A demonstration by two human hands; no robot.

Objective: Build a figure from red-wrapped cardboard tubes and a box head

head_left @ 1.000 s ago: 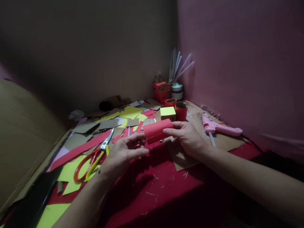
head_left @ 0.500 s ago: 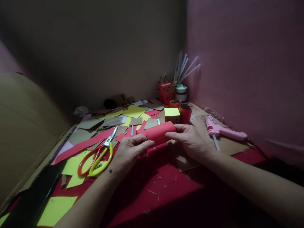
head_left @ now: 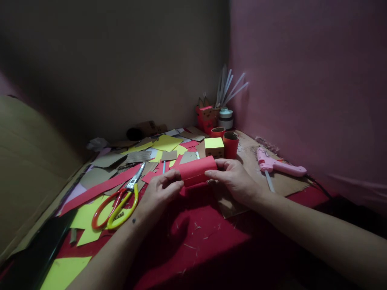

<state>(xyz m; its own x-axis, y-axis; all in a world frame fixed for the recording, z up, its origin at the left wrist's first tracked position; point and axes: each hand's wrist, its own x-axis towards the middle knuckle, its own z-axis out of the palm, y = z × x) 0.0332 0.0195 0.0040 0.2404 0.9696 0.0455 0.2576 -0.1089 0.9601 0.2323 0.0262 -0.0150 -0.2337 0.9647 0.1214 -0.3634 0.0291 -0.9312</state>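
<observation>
A red paper roll [head_left: 197, 169] is held roughly level above the table, with a seam or loose edge showing along its near side. My left hand [head_left: 161, 193] grips its left end, thumb in front and fingers behind. At the other end my right hand [head_left: 234, 177] pinches it between thumb and fingers. Just left of my left hand lie scissors [head_left: 122, 201] with one red and one yellow handle. Beyond my right hand stand a cardboard box with a yellow top [head_left: 214, 143] and a red-covered tube [head_left: 231, 146].
Paper and cardboard scraps [head_left: 166, 143] cover the table's left and back. A pink glue gun [head_left: 276, 165] rests on cardboard at right. At the back are a red figure [head_left: 206, 119], a lidded jar [head_left: 225, 117] and glue sticks [head_left: 228, 86]. A cardboard panel [head_left: 39, 161] stands at left.
The camera has turned slightly, so most things sit a little further left in view. Both hands keep their hold on the red paper roll, and its near edge shows a bit more.
</observation>
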